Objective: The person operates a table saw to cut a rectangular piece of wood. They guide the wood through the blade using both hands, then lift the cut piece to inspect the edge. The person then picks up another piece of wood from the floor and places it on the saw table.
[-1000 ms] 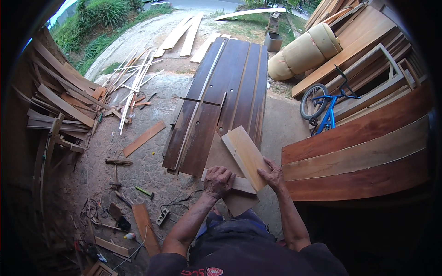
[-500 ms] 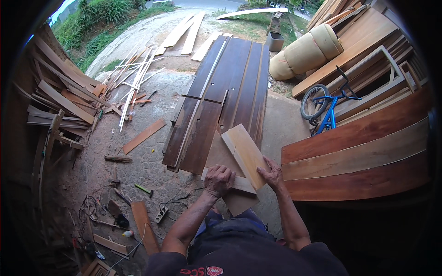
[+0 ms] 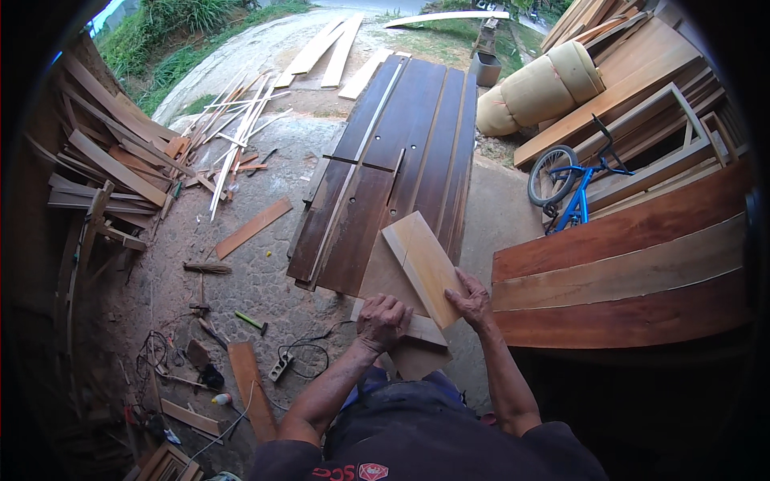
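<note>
A pale wooden board [image 3: 422, 264] slants away in front of me, and my right hand [image 3: 472, 300] grips its near right edge, thumb on top. My left hand [image 3: 382, 321] is closed over a shorter light wood strip [image 3: 427, 330], whose right end meets the near end of the board. Beneath both lies a thin brown sheet [image 3: 382, 271], with its near corner toward my body. Beyond them stretches a long dark-brown panelled work surface [image 3: 345, 256]; a narrow metal-looking strip [image 3: 358, 152] runs along it. The undersides of both hands' grips are hidden.
To the right lie wide reddish planks [image 3: 618, 321], a blue bicycle [image 3: 573, 192] and a rolled foam mattress [image 3: 545, 90]. On the floor at left are a green-handled hammer [image 3: 252, 322], a power strip [image 3: 281, 366], cables and loose boards [image 3: 253, 228]. Stacked timber [image 3: 120, 172] lines the left wall.
The view has shifted slightly. Both hands keep their grips, and the pale board stays against the strip, tilted a touch differently.
</note>
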Action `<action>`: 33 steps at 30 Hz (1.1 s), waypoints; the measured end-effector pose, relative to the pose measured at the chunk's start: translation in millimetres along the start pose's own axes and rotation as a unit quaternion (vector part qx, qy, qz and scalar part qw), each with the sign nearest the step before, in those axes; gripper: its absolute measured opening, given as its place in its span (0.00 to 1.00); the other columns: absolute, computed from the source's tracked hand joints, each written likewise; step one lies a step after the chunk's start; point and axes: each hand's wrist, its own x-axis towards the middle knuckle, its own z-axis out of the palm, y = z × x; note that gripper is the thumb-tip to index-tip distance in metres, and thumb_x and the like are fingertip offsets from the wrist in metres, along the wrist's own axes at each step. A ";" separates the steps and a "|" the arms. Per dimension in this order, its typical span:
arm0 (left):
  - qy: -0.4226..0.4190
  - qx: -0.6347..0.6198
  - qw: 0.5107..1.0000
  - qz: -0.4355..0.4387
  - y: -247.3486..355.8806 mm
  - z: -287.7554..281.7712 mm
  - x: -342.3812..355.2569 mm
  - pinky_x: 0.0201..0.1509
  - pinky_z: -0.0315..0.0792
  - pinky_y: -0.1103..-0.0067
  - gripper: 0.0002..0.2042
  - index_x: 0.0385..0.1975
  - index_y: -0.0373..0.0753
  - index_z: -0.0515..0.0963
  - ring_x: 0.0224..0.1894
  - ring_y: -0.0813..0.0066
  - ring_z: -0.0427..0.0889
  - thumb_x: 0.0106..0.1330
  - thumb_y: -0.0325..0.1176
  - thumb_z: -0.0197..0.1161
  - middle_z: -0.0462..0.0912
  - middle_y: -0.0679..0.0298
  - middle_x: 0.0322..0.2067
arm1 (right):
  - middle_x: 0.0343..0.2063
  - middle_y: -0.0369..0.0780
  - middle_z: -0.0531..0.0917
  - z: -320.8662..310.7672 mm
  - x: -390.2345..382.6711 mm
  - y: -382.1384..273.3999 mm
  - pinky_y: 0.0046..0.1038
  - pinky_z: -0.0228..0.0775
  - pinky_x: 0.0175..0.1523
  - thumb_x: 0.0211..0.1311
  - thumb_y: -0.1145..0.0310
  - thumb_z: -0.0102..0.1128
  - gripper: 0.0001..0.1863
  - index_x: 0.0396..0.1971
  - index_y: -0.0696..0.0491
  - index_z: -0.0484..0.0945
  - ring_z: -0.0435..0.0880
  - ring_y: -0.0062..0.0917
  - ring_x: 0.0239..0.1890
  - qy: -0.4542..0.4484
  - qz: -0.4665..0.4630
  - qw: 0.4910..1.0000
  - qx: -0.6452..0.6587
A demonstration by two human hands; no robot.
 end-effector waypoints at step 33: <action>-0.150 -0.003 0.986 -0.068 -12.0 -18.7 20.9 0.75 0.47 0.57 0.41 0.70 0.42 0.55 0.73 0.44 0.48 0.61 0.51 0.65 0.52 0.45 0.70 | 0.51 0.46 0.72 17.1 -7.5 -10.4 0.30 0.65 0.63 0.57 0.58 0.69 0.35 0.64 0.54 0.70 0.73 0.34 0.55 0.007 -0.002 0.997 -0.073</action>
